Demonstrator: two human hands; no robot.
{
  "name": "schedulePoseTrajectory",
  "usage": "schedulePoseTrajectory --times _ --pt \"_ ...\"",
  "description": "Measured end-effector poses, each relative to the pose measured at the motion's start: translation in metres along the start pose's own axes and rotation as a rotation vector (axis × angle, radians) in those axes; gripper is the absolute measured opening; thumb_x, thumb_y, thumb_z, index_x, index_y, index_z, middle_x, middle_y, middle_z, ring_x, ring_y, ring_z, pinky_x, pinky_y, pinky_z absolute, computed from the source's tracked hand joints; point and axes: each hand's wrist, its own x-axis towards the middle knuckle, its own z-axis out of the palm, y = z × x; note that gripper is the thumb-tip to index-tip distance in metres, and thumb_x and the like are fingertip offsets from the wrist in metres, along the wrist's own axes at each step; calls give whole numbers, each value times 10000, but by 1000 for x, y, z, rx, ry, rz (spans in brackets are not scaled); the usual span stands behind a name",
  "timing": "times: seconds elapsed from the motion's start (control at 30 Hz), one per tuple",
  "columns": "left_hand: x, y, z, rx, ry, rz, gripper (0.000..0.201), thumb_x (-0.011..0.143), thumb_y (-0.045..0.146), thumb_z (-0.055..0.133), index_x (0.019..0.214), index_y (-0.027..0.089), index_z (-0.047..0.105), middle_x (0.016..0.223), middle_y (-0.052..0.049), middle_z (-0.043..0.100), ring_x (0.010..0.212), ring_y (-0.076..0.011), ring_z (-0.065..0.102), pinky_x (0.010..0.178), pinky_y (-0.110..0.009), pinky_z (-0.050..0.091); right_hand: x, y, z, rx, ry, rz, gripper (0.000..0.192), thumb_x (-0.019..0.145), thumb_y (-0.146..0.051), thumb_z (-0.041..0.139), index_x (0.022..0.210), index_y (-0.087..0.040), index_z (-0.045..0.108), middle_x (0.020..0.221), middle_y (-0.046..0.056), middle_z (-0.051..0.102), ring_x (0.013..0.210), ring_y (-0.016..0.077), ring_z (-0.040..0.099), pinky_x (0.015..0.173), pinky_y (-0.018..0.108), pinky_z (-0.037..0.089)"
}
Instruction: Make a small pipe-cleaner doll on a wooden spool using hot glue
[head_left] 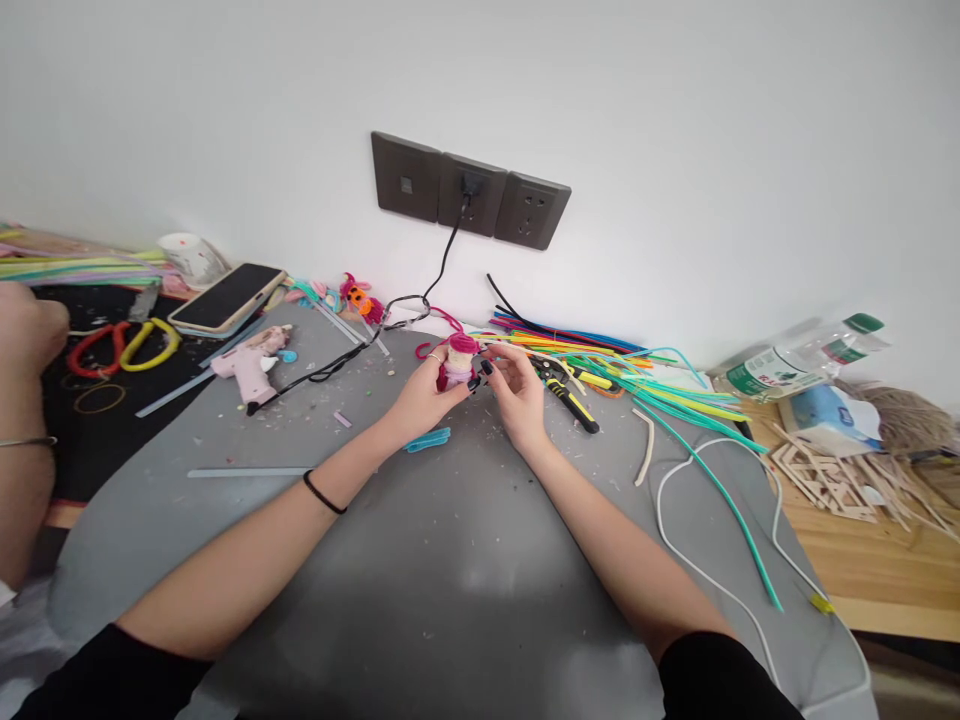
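My left hand (424,392) grips a small pink and magenta pipe-cleaner figure (457,362) above the grey mat (450,560). My right hand (517,392) pinches the same figure from its right side with thumb and fingers. A ring sits on a left finger and a black band circles my left wrist. A short blue piece (429,439) lies on the mat just below my left hand.
A pink glue gun (251,365) lies left, its black cord running to wall sockets (469,190). Coloured pipe cleaners (600,360) and yellow-black pliers (570,395) lie right. A phone (227,296), scissors (124,342), another person's arm (22,400) and wooden sticks (840,470) are nearby.
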Motion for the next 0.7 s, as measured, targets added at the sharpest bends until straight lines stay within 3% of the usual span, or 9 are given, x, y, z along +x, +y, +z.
schedulePoseTrajectory --times 0.2,0.37,0.7 --pt "-3 2 0 14 -99 -13 474 774 303 688 1219 175 591 1096 -73 725 954 -228 690 867 -346 523 3 1 -1 104 -96 87 504 835 -667 732 1116 -249 713 1188 87 752 1055 242 685 869 373 573" --pt "-4 3 1 50 -129 -30 417 765 327 709 1144 184 609 1023 -61 723 900 -234 689 838 -357 535 3 3 0 137 -97 139 544 799 -707 744 1082 -244 713 1142 81 772 1038 242 695 861 365 570" --pt "-5 2 1 -22 -191 -13 526 752 332 765 1233 173 620 1068 -76 731 975 -243 698 912 -379 556 4 6 0 166 -75 177 552 749 -718 780 997 -233 690 1016 68 765 941 227 702 856 358 566"
